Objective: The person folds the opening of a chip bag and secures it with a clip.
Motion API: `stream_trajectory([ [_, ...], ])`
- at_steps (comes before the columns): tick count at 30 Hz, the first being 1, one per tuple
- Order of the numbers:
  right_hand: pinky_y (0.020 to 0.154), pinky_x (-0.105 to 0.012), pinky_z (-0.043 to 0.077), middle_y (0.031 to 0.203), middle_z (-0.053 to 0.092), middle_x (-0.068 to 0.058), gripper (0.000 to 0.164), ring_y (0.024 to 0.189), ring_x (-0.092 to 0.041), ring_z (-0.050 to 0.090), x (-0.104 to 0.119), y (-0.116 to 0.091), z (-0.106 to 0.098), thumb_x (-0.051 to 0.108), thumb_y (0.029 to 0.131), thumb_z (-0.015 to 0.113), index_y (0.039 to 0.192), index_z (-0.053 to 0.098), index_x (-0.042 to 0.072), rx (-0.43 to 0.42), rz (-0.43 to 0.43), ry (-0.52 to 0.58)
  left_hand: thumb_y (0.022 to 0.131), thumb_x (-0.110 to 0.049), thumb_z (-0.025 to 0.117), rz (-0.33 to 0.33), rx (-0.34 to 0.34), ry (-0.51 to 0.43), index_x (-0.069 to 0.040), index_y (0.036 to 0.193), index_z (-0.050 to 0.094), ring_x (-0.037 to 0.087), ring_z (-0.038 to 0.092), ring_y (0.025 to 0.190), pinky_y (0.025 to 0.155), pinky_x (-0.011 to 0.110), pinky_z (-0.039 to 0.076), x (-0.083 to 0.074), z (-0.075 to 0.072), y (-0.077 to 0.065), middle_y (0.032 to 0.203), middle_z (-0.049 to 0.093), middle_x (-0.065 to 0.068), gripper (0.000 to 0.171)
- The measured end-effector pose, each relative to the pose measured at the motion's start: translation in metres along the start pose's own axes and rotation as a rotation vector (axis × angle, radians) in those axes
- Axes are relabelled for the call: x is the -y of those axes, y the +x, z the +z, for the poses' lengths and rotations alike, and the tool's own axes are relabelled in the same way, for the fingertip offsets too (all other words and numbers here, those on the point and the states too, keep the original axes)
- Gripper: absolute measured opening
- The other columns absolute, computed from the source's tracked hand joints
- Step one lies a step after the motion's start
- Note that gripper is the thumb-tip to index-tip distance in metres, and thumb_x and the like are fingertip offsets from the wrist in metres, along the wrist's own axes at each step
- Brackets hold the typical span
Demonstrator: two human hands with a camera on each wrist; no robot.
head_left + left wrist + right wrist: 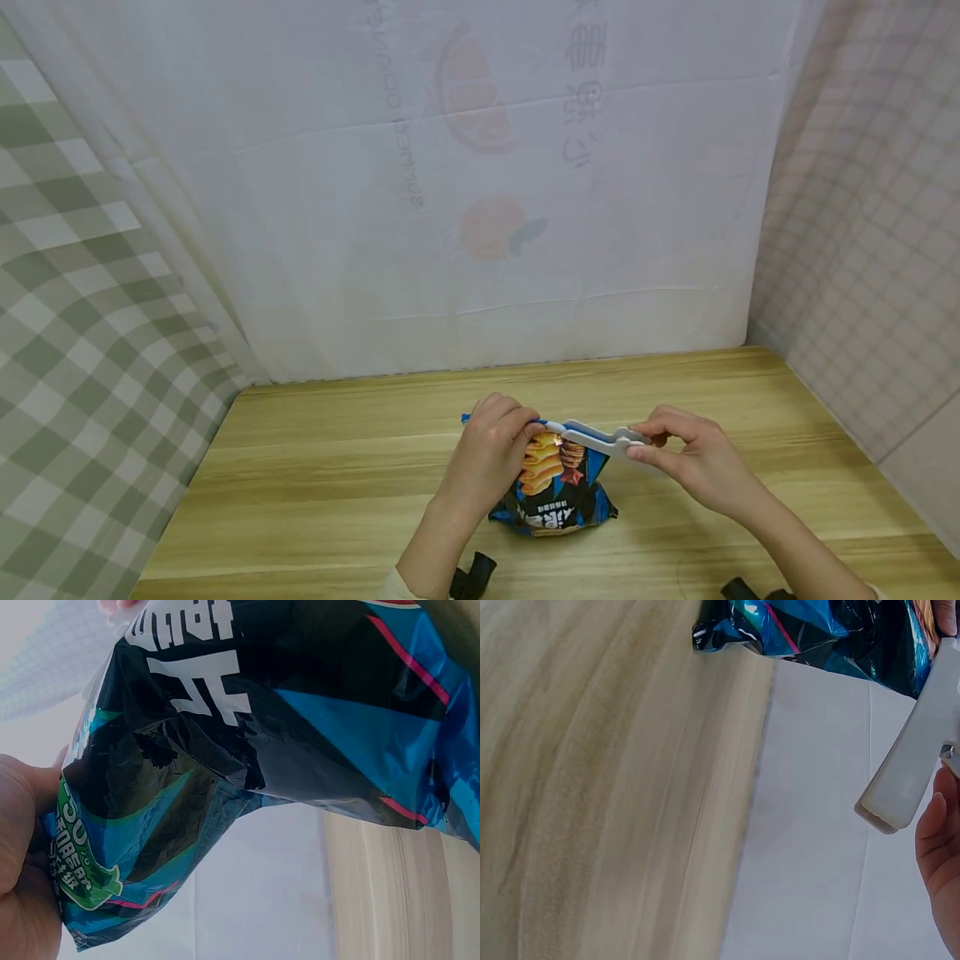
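A blue and black bag of chips (551, 492) sits upright on the table, its printed front facing the head camera. My left hand (491, 442) grips the folded top edge of the bag, fingers over it and thumb in front. In the left wrist view the bag (315, 727) fills most of the picture, with the left hand (22, 855) at its edge. My right hand (697, 458) pinches the handle end of a white bag clip (600, 440) between thumb and fingers. The clip's long arms lie at the right part of the bag's top. Its white arm (907, 765) shows from the side in the right wrist view.
The wood-grain table (337, 483) stretches to both sides of the bag. A white printed cloth (337, 250) hangs behind it, with green checked cloth (90, 333) at left and pale grid cloth (862, 250) at right. Black pieces (472, 575) show near the wrists.
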State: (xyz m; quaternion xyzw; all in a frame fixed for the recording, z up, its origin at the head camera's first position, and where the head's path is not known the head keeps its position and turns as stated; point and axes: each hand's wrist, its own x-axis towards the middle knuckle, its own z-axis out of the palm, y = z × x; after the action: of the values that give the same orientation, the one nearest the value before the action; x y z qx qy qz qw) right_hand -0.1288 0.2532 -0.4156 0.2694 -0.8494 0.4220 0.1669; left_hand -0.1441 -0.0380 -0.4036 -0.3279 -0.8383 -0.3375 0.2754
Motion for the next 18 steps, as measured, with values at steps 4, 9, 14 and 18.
stream_trajectory([
  [4, 0.064, -0.021, 0.045, 0.086, 0.066, 0.011, 0.036, 0.076, -0.006, 0.056, 0.002, 0.003, 0.001, -0.007, 0.077, 0.087, 0.101, 0.081, 0.019, 0.009, 0.005, 0.01, 0.092, -0.005, 0.08, -0.009, 0.022, -0.008, -0.005, 0.091, 0.078, 0.015, 0.06, 0.083, 0.081, 0.031, 0.052, 0.0, -0.001, 0.0, 0.087, 0.067, -0.001, 0.002],
  [9, 0.066, -0.02, 0.047, 0.087, 0.067, 0.011, 0.035, 0.076, -0.007, 0.057, 0.005, 0.007, 0.004, -0.006, 0.078, 0.086, 0.101, 0.08, 0.02, 0.017, 0.005, 0.022, 0.091, 0.003, 0.079, -0.004, 0.027, -0.01, -0.006, 0.094, 0.078, 0.015, 0.06, 0.084, 0.081, 0.031, 0.052, 0.0, -0.002, -0.001, 0.087, 0.067, -0.001, 0.009],
  [14, 0.065, -0.022, 0.045, 0.086, 0.066, 0.01, 0.037, 0.076, -0.007, 0.055, 0.006, 0.01, 0.007, -0.008, 0.077, 0.087, 0.102, 0.08, 0.018, 0.011, -0.023, 0.04, 0.09, 0.006, 0.079, 0.0, 0.028, -0.009, -0.004, 0.094, 0.078, 0.015, 0.06, 0.085, 0.082, 0.03, 0.053, -0.001, -0.003, -0.001, 0.087, 0.067, -0.001, 0.011],
  [18, 0.064, -0.022, 0.045, 0.086, 0.066, 0.011, 0.037, 0.076, -0.007, 0.055, 0.007, 0.012, 0.009, -0.007, 0.077, 0.087, 0.101, 0.079, 0.019, 0.01, -0.029, 0.048, 0.09, 0.006, 0.079, 0.001, 0.033, -0.011, -0.004, 0.095, 0.078, 0.015, 0.06, 0.085, 0.082, 0.03, 0.053, -0.001, -0.003, -0.001, 0.087, 0.067, -0.001, 0.011],
])
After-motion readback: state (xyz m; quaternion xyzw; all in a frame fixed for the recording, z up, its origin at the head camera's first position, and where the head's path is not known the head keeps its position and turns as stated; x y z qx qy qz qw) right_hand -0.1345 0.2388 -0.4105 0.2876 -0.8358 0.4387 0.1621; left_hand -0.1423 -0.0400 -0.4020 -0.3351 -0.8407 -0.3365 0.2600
